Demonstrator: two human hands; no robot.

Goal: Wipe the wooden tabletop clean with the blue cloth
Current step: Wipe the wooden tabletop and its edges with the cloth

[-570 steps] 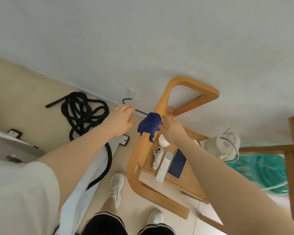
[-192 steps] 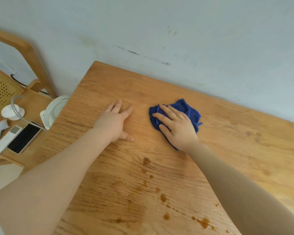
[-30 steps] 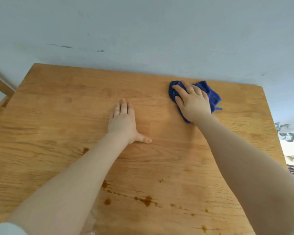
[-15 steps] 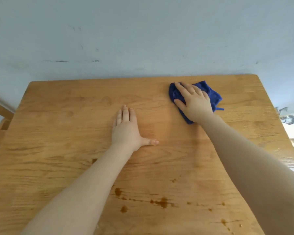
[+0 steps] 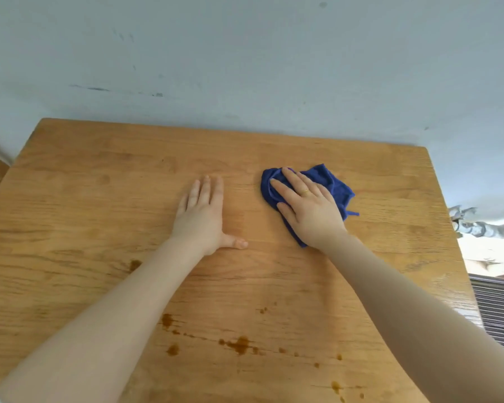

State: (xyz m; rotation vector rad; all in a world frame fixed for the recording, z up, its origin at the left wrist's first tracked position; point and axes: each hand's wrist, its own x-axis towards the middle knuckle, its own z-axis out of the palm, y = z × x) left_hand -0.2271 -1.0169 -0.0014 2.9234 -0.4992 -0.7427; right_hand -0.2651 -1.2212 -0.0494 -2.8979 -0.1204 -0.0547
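**A:** Where's the cloth from where you sit?

**B:** I have the blue cloth (image 5: 333,186) bunched on the far right part of the wooden tabletop (image 5: 99,216), short of the back edge by the wall (image 5: 245,68). My right hand (image 5: 306,207) lies flat on top of it, fingers (image 5: 288,177) spread and pressing down, not curled round the fabric. A gold ring (image 5: 304,191) shows on one finger. Cloth sticks out past the fingertips and to the right of the palm.

**A:** And the other hand?

**B:** My left hand (image 5: 202,216) is palm-down on bare wood just beside it, fingers straight and together, thumb out to the side, holding nothing. I read it as a brace.

**A:** So which way does the next stroke go?

**B:** Toward me, I'd say. The brown spill spots (image 5: 240,344) run in a loose line across the near part of the top, well apart from the cloth, almost straight back along my right forearm. One more spot (image 5: 134,264) sits left of my left forearm. The right hand is the one on the cloth, so it does the pulling; the left arm crosses above part of that stained line and may need to lift clear.
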